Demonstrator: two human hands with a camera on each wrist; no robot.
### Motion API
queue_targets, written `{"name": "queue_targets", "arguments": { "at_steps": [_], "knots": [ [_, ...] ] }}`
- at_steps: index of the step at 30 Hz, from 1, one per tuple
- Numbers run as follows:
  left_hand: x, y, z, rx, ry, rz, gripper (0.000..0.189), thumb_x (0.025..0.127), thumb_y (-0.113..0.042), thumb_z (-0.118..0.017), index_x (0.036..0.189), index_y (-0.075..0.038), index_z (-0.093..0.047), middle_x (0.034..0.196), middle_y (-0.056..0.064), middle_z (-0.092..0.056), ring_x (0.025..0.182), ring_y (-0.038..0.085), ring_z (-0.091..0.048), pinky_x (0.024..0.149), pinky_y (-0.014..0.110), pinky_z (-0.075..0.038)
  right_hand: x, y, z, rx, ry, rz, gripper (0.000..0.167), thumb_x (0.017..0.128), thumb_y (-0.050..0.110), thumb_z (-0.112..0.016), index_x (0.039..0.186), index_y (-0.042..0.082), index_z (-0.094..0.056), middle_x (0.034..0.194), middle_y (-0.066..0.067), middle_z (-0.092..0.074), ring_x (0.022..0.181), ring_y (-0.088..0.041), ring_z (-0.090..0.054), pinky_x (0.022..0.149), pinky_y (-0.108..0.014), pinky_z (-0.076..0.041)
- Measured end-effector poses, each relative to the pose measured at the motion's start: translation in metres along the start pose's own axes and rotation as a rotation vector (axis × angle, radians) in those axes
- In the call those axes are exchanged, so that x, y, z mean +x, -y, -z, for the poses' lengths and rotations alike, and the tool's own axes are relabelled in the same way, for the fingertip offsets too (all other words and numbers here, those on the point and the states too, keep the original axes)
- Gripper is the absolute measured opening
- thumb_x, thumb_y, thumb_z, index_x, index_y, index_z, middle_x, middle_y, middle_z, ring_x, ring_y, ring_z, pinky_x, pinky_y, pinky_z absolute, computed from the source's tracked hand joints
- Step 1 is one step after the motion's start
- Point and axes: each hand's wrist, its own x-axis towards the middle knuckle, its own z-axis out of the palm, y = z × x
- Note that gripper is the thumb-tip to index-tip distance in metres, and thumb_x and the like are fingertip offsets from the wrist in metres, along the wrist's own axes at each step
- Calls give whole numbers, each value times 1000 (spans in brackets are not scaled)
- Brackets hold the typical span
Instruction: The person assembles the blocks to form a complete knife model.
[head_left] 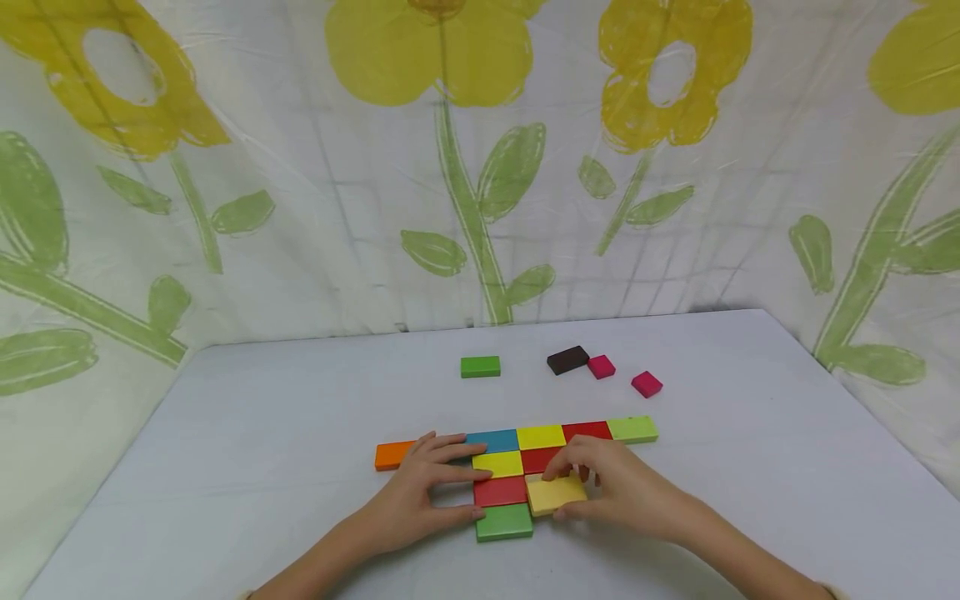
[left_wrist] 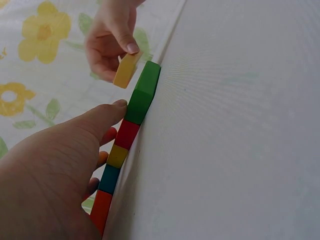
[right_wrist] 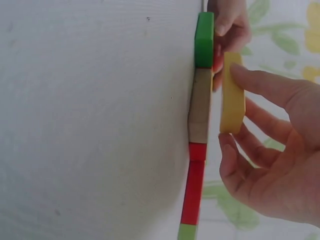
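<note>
My right hand (head_left: 626,487) pinches a light yellow block (head_left: 557,495) between thumb and fingers. The right wrist view shows this block raised off the table, beside and above a tan block (right_wrist: 200,107) that it mostly hides in the head view. My left hand (head_left: 412,492) rests along the left side of the block layout, fingers extended. Its thumb touches the green block (head_left: 504,522) at the near end, by the red block (head_left: 500,492). Other fingertips lie on the yellow block (head_left: 501,464) and at the blue block (head_left: 491,440).
The layout's far row has an orange block (head_left: 393,455) at left, then yellow (head_left: 540,437), red (head_left: 587,430) and lime (head_left: 633,428) blocks. Farther back lie a green block (head_left: 480,367), a dark brown block (head_left: 567,360) and two small pink blocks (head_left: 602,367).
</note>
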Motion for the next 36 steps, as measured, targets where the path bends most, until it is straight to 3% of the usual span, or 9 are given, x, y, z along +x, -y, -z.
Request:
{"name": "queue_targets", "arguments": {
  "at_steps": [3, 6, 12, 14, 22, 29, 36],
  "knots": [
    [0, 0, 0, 1, -3, -6, 41, 93, -46, -80, 130, -30, -77, 149, -11, -61, 148, 29, -44, 124, 72, -17, 0, -13, -6, 8, -2, 17, 37, 84, 47, -88, 113, 30, -73, 103, 17, -67, 90, -5, -57, 71, -20, -54],
    [0, -1, 1, -1, -3, -7, 41, 93, -46, -81, 130, -30, -77, 149, -10, -61, 147, 29, -44, 124, 72, -17, 0, -10, -7, 35, 27, 2, 38, 83, 42, -90, 113, 27, -74, 102, 14, -66, 89, -8, -58, 69, -22, -54],
    [0, -1, 0, -2, 3, 0, 41, 93, -46, -80, 130, -30, -77, 149, -10, -61, 148, 29, -44, 124, 72, -17, 1, -24, -14, 59, 77, -89, 41, 78, 50, -91, 111, 37, -72, 102, 16, -66, 88, -11, -62, 69, -23, -57],
    [0, -1, 0, 1, 2, -1, 41, 93, -46, -80, 130, -30, -77, 149, -10, -61, 147, 29, -44, 124, 72, -17, 2, -27, -15, 55, 76, -82, 41, 77, 53, -91, 110, 38, -71, 102, 17, -66, 86, -9, -62, 68, -22, -57],
    [0, -1, 0, 7, -11, -13, 40, 92, -45, -81, 129, -29, -78, 149, -10, -61, 147, 29, -45, 124, 72, -17, -2, 14, -1, 60, 108, -55, 36, 81, 35, -93, 109, 24, -73, 96, 14, -63, 77, -6, -57, 65, -22, -53],
    [0, -2, 1, -6, -5, -11, 40, 92, -43, -82, 129, -28, -78, 150, -9, -61, 147, 31, -45, 124, 73, -16, -3, -1, -9, -2, 65, 3, 36, 82, 41, -91, 108, 26, -73, 94, 15, -61, 76, -2, -56, 65, -20, -52],
    [0, -2, 1, 1, -8, -17, 40, 92, -43, -82, 129, -29, -78, 150, -8, -62, 147, 31, -45, 123, 73, -17, -4, 19, -3, 14, 97, -54, 35, 81, 31, -93, 106, 24, -70, 93, 11, -58, 80, -5, -54, 66, -21, -51]
  ]
}}
